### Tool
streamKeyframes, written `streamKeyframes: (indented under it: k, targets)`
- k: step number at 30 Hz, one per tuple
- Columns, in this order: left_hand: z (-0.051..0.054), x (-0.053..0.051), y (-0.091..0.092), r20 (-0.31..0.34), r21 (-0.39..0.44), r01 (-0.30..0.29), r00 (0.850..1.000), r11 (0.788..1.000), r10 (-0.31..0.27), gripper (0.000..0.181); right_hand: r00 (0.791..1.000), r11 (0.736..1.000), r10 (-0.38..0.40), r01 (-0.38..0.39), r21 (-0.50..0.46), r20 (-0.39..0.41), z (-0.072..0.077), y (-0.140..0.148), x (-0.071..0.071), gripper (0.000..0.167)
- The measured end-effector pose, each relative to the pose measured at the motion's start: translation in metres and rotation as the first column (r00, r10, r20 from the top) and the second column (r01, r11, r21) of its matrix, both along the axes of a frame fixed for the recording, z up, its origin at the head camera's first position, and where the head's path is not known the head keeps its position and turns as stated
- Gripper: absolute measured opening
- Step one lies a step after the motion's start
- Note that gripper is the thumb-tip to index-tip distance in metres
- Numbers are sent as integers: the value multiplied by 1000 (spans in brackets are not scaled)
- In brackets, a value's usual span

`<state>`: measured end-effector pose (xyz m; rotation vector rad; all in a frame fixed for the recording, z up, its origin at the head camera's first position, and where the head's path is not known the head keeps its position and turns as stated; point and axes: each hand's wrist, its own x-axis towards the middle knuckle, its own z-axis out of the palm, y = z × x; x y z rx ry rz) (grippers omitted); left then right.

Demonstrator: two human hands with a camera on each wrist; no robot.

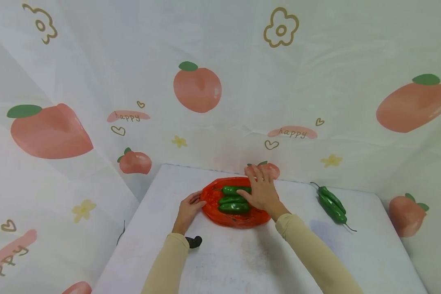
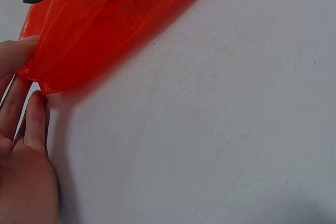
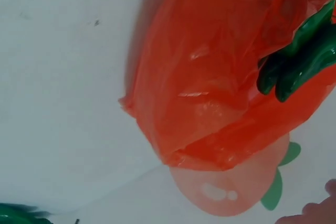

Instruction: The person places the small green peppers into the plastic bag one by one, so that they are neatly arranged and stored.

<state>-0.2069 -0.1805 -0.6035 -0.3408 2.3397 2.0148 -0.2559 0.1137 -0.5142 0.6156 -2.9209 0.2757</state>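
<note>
A red plastic bag (image 1: 224, 220) lies spread on the white table with several green chili peppers (image 1: 234, 208) on it. My left hand (image 1: 188, 208) pinches the bag's left edge between thumb and fingers; in the left wrist view, the thumb (image 2: 18, 56) lies over the red film. Above the bag's right part is my right hand (image 1: 262, 192), its fingers extended and spread, holding nothing. Its fingertips (image 3: 315, 211) show at the lower right corner of the right wrist view, apart from the peppers (image 3: 302, 61) there.
Two more green chili peppers (image 1: 332, 206) lie on the table at the right. A dark, curved thing (image 1: 194, 242), partly hidden by the left sleeve, sits nearer the front. A thin dark stem (image 1: 121, 232) shows at the table's left edge. Fruit-printed sheeting (image 1: 235, 134) surrounds the table.
</note>
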Motion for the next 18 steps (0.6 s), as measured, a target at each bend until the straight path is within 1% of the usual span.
streamKeyframes:
  k: [5,10,14,18]
  targets:
    - [0,1,0,1,-4,7,1000,1000,-7,46,999,999,-50,50,-8,14,-2,7,1,92]
    - [0,0,1,-7,-1,8,1000,1000,-8,47,995,996,-82,83,-15,63,-4,14,3,95]
    - [1,-1,1,-8,-3,4,1000,1000,-4,47,990,995,-100,101,-1,104,-3,19,7,97]
    - [2,0,2,-1,2,0,1000,1000,0,47,985,993,-117,120,-11,130,-2,25,12,98]
